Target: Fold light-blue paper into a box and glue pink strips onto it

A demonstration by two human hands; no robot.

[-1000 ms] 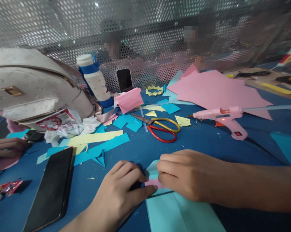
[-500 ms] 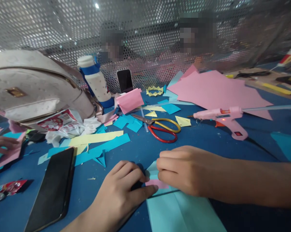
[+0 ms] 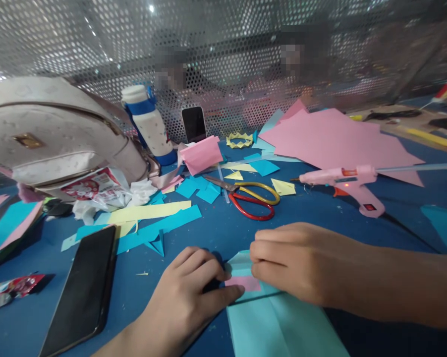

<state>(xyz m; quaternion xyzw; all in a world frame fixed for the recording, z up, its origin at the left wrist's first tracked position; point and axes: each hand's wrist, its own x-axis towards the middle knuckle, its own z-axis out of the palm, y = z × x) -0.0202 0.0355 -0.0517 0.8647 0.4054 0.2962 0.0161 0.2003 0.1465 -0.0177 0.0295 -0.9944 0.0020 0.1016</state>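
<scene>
A folded light-blue paper (image 3: 271, 325) lies on the table right before me, with a small pink paper piece (image 3: 251, 283) on its upper part. My left hand (image 3: 190, 285) grips the paper's left edge, thumb resting on the pink piece and index finger just above it. Curled fingers of my right hand (image 3: 301, 263) are closed on the paper's upper right part; their tips are hidden. Beyond my hands lie scissors (image 3: 253, 210) with one yellow and one red handle. A pink glue gun (image 3: 357, 183) rests to the right, its small light lit.
A black phone (image 3: 82, 287) and a wrapper (image 3: 13, 290) lie at left. Behind them are paper scraps (image 3: 158, 210), a white backpack (image 3: 56, 134) and a bottle (image 3: 149, 126). Large pink paper sheets (image 3: 327, 134) lie at the back right, before a perforated metal panel (image 3: 227, 59).
My right hand has slid slightly right along the paper, uncovering a bit more of it. My left hand stays put. Another person's hand at the far left has gone from view.
</scene>
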